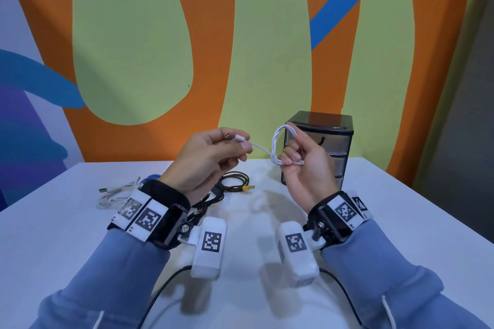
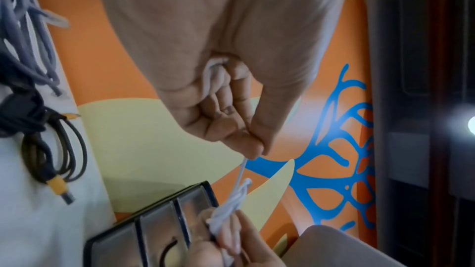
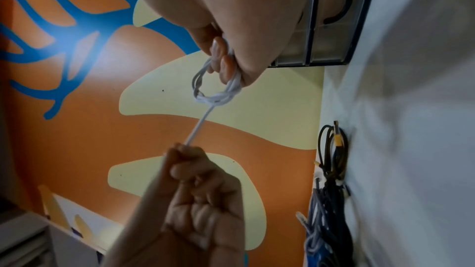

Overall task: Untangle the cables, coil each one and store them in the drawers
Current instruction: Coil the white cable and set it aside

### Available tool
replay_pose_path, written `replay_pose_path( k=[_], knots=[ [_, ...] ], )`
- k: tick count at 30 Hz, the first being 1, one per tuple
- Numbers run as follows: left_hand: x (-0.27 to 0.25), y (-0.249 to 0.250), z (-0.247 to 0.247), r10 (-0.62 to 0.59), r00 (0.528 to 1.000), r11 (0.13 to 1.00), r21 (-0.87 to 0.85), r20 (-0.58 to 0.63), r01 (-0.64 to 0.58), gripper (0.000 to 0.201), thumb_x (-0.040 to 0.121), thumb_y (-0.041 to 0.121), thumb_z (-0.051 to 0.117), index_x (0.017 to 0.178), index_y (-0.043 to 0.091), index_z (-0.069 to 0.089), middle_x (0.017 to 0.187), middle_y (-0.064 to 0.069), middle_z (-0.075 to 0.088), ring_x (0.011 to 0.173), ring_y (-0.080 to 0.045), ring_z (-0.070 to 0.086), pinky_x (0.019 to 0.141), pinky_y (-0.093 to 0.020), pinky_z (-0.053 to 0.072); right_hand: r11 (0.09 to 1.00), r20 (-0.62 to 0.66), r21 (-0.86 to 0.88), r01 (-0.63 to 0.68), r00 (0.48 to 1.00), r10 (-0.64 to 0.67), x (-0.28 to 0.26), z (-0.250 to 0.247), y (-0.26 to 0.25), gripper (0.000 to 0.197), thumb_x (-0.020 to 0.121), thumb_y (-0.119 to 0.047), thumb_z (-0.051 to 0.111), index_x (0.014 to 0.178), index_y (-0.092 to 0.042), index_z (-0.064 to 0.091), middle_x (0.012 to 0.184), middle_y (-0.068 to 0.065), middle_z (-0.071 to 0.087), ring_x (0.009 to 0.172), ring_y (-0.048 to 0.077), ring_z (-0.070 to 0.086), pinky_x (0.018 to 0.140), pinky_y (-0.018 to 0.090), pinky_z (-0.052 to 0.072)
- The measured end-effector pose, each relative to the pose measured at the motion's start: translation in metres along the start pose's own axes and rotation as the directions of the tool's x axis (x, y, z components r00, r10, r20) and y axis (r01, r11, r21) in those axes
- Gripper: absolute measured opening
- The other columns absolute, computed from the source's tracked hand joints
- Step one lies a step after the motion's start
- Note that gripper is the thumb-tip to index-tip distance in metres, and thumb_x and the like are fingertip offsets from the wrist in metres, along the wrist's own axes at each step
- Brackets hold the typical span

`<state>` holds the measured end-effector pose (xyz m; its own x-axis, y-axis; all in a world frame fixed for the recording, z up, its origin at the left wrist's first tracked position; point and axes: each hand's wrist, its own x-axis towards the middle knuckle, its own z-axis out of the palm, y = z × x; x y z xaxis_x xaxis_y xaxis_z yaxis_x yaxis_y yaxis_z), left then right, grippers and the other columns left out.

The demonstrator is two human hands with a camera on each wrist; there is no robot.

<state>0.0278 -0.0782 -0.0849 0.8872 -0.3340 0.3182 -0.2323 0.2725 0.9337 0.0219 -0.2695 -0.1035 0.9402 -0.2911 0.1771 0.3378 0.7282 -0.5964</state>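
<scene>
Both hands are raised above the white table (image 1: 374, 208) with a thin white cable (image 1: 275, 147) between them. My right hand (image 1: 304, 160) grips the cable's small coil (image 3: 216, 90), whose loops are wound round with the cable's own tail. My left hand (image 1: 213, 152) pinches the free end by its white plug (image 1: 239, 138) and holds the short strand (image 2: 241, 172) taut toward the coil. A small dark drawer unit (image 1: 334, 141) with clear drawers stands behind the right hand; its drawers look closed.
On the table under the left hand lie a dark cable with a yellow plug (image 1: 238, 185), a blue-grey cable (image 3: 323, 226) and a loose white cable (image 1: 115, 195). A painted orange and green wall (image 1: 160, 48) stands close behind the table.
</scene>
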Motion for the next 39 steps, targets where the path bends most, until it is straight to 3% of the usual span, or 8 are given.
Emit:
replay_pose_path(
  k=[7,10,12,15,18,25,32,39],
  knots=[
    [-0.003,-0.003,0.012,0.176,0.98,0.966,0.175,0.098,-0.191,0.02,0.088,0.017,0.082,0.108,0.015,0.082,0.088,0.002,0.071,0.082,-0.019,0.055,0.081,-0.029,0.041,0.933,0.041,-0.337,0.124,0.992,-0.117,-0.007,0.005,0.012,0.032,0.107,0.0,0.041,0.124,0.0,0.068,0.07,0.0,0.036,0.054,0.009,0.03,0.049,0.021,0.028],
    [-0.006,-0.005,0.015,0.231,0.965,0.906,0.333,0.125,-0.26,0.018,0.092,0.011,0.08,0.11,0.013,0.083,0.107,0.003,0.081,0.099,-0.019,0.073,0.094,-0.027,0.055,0.876,0.132,-0.455,0.163,0.985,-0.114,-0.017,0.012,0.017,0.036,0.105,0.002,0.04,0.117,-0.008,0.072,0.075,0.003,0.057,0.057,0.01,0.042,0.053,0.021,0.035],
    [-0.009,-0.004,0.018,0.206,0.974,0.929,0.294,0.092,-0.224,0.019,0.092,0.003,0.078,0.11,0.007,0.081,0.104,-0.006,0.082,0.09,-0.021,0.077,0.084,-0.028,0.06,0.879,0.184,-0.448,0.162,0.979,-0.087,-0.022,0.015,0.021,0.038,0.104,0.005,0.037,0.115,-0.009,0.071,0.076,0.002,0.063,0.057,0.01,0.048,0.055,0.021,0.036],
    [-0.006,-0.005,0.015,0.184,0.982,0.95,0.266,-0.043,-0.166,0.03,0.089,0.0,0.081,0.116,0.01,0.07,0.086,-0.012,0.075,0.076,-0.026,0.073,0.074,-0.04,0.062,0.904,0.239,-0.387,0.181,0.967,-0.091,-0.025,0.017,0.022,0.031,0.107,0.0,0.042,0.112,-0.007,0.072,0.068,-0.002,0.039,0.056,0.011,0.029,0.055,0.024,0.025],
    [-0.004,-0.006,0.011,0.089,0.987,0.981,0.184,-0.136,-0.063,0.043,0.086,0.002,0.085,0.119,0.01,0.058,0.081,-0.013,0.072,0.077,-0.03,0.073,0.083,-0.052,0.062,0.868,0.281,-0.426,0.255,0.949,-0.141,-0.028,0.018,0.023,0.03,0.108,-0.002,0.043,0.115,-0.004,0.072,0.065,-0.005,0.032,0.059,0.013,0.025,0.055,0.023,0.026],
    [-0.006,-0.003,0.01,-0.059,0.981,0.984,0.156,-0.187,0.089,0.022,0.086,0.005,0.084,0.102,0.009,0.069,0.09,-0.017,0.08,0.077,-0.022,0.074,0.063,-0.025,0.057,0.816,0.328,-0.488,0.31,0.931,-0.158,-0.033,0.018,0.022,0.017,0.103,-0.012,0.061,0.107,-0.004,0.076,0.073,-0.007,0.062,0.055,0.009,0.037,0.056,0.02,0.036],
    [-0.008,0.001,0.007,-0.05,0.996,0.979,0.195,-0.069,0.062,0.02,0.093,0.011,0.08,0.108,-0.002,0.076,0.091,-0.02,0.078,0.081,-0.022,0.075,0.072,-0.026,0.06,0.67,0.293,-0.621,0.406,0.913,-0.282,-0.021,0.006,0.022,0.012,0.098,-0.009,0.07,0.101,-0.016,0.079,0.091,-0.001,0.076,0.072,0.007,0.062,0.07,0.026,0.048],
    [-0.006,-0.005,0.019,0.256,0.912,0.79,0.613,-0.32,-0.007,0.017,0.09,0.016,0.074,0.107,0.018,0.071,0.068,-0.002,0.077,0.059,-0.018,0.076,0.067,-0.036,0.062,0.722,0.35,-0.583,0.373,0.917,-0.191,-0.028,0.012,0.028,0.013,0.1,-0.008,0.067,0.104,-0.008,0.079,0.068,-0.007,0.057,0.055,0.007,0.048,0.058,0.022,0.043]
  ],
)
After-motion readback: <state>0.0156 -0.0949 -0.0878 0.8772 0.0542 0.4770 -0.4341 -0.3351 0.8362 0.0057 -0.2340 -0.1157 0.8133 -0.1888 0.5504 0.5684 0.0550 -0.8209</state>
